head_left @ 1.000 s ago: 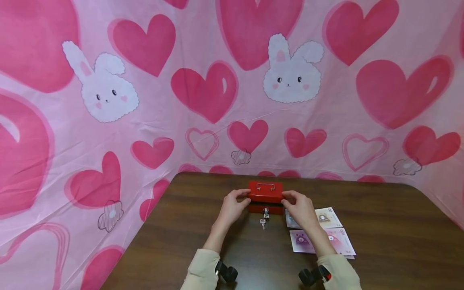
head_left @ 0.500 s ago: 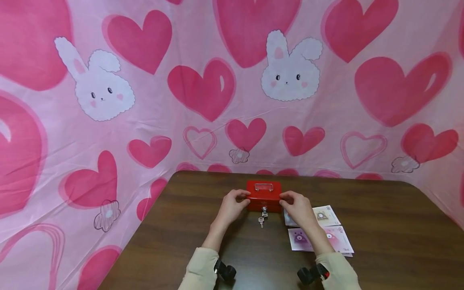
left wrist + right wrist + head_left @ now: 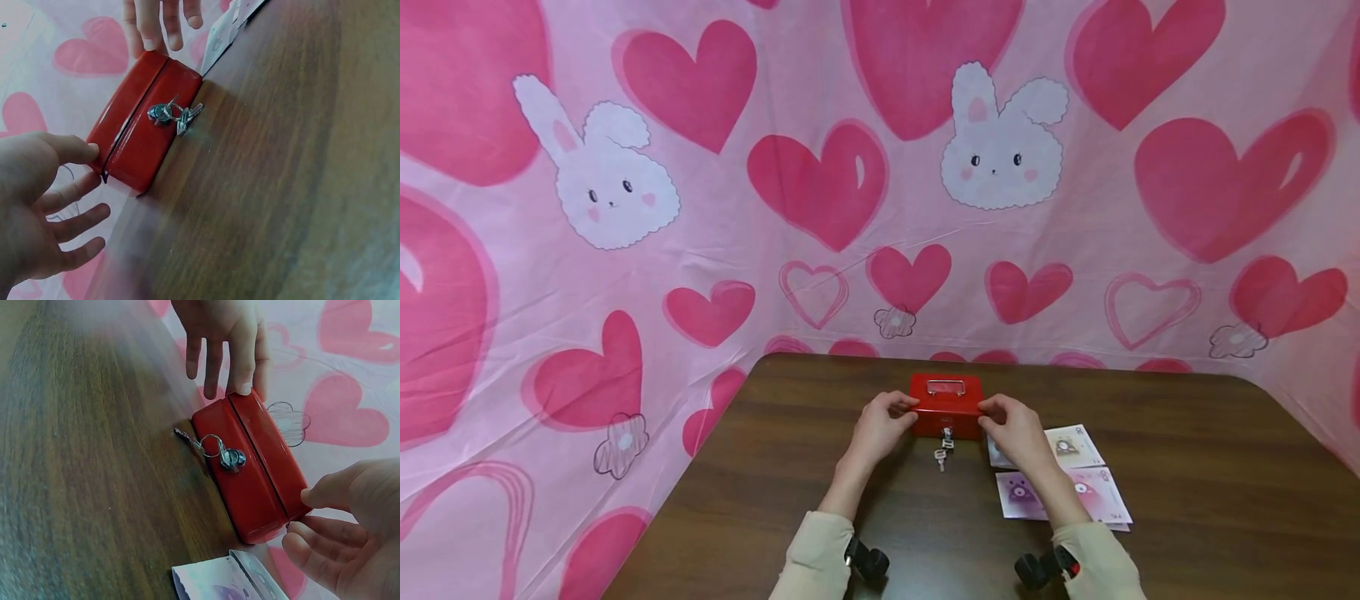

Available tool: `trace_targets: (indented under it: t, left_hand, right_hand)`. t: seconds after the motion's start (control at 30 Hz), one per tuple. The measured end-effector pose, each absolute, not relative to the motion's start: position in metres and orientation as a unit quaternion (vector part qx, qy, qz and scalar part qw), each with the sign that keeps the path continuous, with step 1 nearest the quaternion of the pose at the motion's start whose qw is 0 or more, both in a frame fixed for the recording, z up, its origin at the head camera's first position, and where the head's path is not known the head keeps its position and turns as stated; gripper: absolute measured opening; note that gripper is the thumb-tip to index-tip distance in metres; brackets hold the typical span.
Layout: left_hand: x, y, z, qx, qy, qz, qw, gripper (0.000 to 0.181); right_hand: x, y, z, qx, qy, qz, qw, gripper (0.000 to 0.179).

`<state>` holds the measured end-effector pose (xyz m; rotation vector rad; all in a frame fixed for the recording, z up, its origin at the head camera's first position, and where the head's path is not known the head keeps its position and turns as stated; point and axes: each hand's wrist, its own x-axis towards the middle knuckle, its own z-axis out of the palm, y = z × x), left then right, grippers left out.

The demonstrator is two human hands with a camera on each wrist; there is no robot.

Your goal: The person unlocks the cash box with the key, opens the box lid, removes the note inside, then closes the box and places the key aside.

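A red metal cash box (image 3: 947, 400) stands on the table, its silver carry handle (image 3: 946, 387) lying on the lid. The lid is down, with a thin dark seam along the front in both wrist views. My left hand (image 3: 883, 423) pinches the lid's left front corner between thumb and index finger, other fingers spread loosely. At the right front corner, my right hand (image 3: 1011, 429) does likewise. A key sits in the silver lock (image 3: 232, 460) on the front, and a second key (image 3: 941, 459) dangles from its ring.
Right of the box lie several play banknotes (image 3: 1101, 492) in two rows, partly hidden beneath my right forearm. The brown wooden table (image 3: 1210, 450) ends at a pink cloth backdrop (image 3: 820, 67) with hearts and rabbits. Each wrist wears a black camera.
The lid, slightly raised one second ago, came down onto the box as both hands lowered with it. Over the last half second almost nothing has moved.
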<state>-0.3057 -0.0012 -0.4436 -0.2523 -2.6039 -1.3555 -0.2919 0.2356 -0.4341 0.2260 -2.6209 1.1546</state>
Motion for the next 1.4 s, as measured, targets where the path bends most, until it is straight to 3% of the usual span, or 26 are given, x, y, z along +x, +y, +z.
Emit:
trace_targets:
  t: [0.27, 0.47, 0.53, 0.77, 1.0, 1.17, 1.4]
  left_hand:
    - [-0.307, 0.001, -0.444, -0.077, -0.886, -0.446, 0.100, 0.014]
    - [-0.308, 0.001, -0.447, -0.087, -0.891, -0.437, 0.089, 0.018]
    - [-0.308, 0.000, -0.448, -0.094, -0.891, -0.434, 0.091, 0.019]
    - [-0.310, 0.000, -0.452, -0.127, -0.901, -0.396, 0.126, 0.027]
    - [-0.310, 0.005, -0.457, -0.176, -0.915, -0.322, 0.169, 0.040]
    - [-0.308, 0.008, -0.455, -0.171, -0.922, -0.282, 0.205, 0.037]
    - [-0.306, 0.009, -0.448, -0.162, -0.929, -0.262, 0.205, 0.034]
  right_hand:
    - [-0.292, 0.235, -0.434, 0.076, -0.909, 0.390, 0.125, 0.019]
    - [-0.288, 0.229, -0.429, 0.054, -0.921, 0.352, 0.156, 0.011]
    - [-0.285, 0.224, -0.429, 0.060, -0.923, 0.353, 0.143, 0.009]
    - [-0.279, 0.203, -0.445, 0.087, -0.936, 0.342, 0.021, 0.012]
    - [-0.277, 0.196, -0.454, 0.086, -0.930, 0.357, 0.006, 0.014]
    - [-0.278, 0.193, -0.455, 0.081, -0.921, 0.380, -0.004, 0.015]
    - [-0.278, 0.192, -0.455, 0.066, -0.913, 0.403, -0.007, 0.017]
